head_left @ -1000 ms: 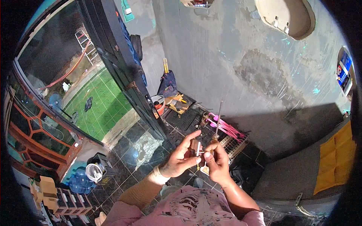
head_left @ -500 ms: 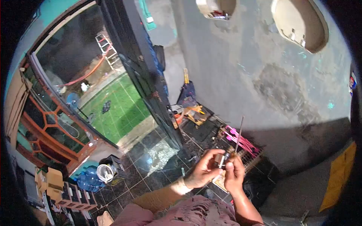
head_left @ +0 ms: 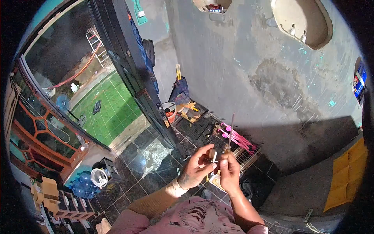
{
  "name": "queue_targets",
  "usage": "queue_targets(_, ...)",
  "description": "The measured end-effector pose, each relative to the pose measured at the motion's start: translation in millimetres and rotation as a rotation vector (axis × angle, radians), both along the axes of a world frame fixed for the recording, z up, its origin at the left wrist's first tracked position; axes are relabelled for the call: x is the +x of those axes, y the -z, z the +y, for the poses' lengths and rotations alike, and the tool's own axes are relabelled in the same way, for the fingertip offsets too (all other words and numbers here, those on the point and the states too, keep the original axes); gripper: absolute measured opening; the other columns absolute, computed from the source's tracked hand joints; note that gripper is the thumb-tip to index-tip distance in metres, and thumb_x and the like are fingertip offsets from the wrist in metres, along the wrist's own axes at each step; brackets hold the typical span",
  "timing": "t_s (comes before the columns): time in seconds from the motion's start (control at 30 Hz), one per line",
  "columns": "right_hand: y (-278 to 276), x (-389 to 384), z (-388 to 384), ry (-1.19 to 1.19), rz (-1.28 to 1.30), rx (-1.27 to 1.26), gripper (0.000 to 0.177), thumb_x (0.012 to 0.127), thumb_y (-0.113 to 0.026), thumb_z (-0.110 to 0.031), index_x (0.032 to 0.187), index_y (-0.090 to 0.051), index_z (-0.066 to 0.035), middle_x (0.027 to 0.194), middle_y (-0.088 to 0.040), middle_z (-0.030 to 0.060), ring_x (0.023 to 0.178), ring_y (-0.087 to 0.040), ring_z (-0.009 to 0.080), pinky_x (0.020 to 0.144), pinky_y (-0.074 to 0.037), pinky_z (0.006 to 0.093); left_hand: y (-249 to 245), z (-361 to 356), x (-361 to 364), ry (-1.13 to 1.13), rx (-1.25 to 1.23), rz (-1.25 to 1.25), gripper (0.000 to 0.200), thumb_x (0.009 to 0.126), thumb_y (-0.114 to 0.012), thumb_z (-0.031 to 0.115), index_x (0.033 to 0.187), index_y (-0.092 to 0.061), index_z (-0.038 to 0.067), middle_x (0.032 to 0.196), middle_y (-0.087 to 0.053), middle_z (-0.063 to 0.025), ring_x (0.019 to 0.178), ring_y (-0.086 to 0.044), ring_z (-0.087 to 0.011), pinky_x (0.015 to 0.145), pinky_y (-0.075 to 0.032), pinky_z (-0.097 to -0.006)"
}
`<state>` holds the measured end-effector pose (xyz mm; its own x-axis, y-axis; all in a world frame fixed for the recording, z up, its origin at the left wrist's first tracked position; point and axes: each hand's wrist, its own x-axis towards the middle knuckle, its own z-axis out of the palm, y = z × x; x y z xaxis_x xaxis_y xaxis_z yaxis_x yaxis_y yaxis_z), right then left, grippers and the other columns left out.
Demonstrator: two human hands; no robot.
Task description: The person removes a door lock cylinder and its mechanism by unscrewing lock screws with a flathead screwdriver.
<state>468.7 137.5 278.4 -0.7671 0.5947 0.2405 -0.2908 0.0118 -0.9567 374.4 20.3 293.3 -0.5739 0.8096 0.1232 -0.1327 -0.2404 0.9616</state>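
Note:
Near the lower middle of the head view, my left hand has its thumb and fingers closed on a small dark and silver metal part. Close beside it on the right, my right hand is closed round the lower end of a long thin metal rod, which points up. The two hands almost touch. What the small part is cannot be made out. Beyond the hands, pink hangers lie on a wire rack on the floor.
A tall dark door stands open at the left, with green flooring outside. Blue water bottles and a white bucket are at the lower left. A grey sofa-like surface with a yellow cloth is at the right.
The view has shifted, so the room's contents appear further left. Both hands still hold their items, and the small part has turned slightly between the left fingers.

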Motion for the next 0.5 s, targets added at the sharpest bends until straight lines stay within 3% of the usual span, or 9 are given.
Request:
queue_targets(0.03,-3,1,-3,-0.018,-0.034,-0.114,0.029,0.102,-0.056,-0.020,0.078,-0.052,-0.004,0.085,-0.050,0.0025,0.063,-0.047,0.0075,0.054,-0.043,0.0230,2,0,-1,-0.015,0.001,0.006,0.059,0.092,-0.061,-0.005,0.146,-0.038,0.003,0.122,-0.056,-0.0069,0.110,-0.056,-0.0135,0.095,-0.047,-0.0297)
queue_targets(0.27,13,2,5,0.004,-0.004,0.119,0.026,0.101,-0.058,-0.018,0.081,-0.051,-0.003,0.083,-0.045,0.0016,0.065,-0.049,0.0070,0.053,-0.041,0.0224,10,-4,0,0.012,-0.014,-0.021,0.054,0.092,-0.062,-0.005,0.142,-0.042,0.003,0.125,-0.057,-0.0066,0.115,-0.055,-0.0142,0.097,-0.048,-0.0311)
queue_targets(0.3,4,1,-2,0.010,-0.032,-0.020,0.029,0.102,-0.057,-0.019,0.079,-0.050,-0.003,0.082,-0.045,0.0015,0.064,-0.048,0.0068,0.053,-0.040,0.0224,12,-6,0,0.001,-0.011,-0.026,0.055,0.091,-0.062,-0.006,0.142,-0.042,0.003,0.125,-0.057,-0.0064,0.115,-0.055,-0.0142,0.097,-0.048,-0.0312)
queue_targets(0.5,13,2,-3,-0.093,-0.050,-0.061,0.028,0.103,-0.055,-0.020,0.079,-0.049,-0.005,0.081,-0.047,-0.0002,0.061,-0.046,0.0053,0.052,-0.039,0.0221,13,-14,0,0.021,-0.028,-0.107,0.058,0.090,-0.063,-0.006,0.143,-0.042,0.003,0.122,-0.058,-0.0053,0.113,-0.056,-0.0138,0.097,-0.048,-0.0297)
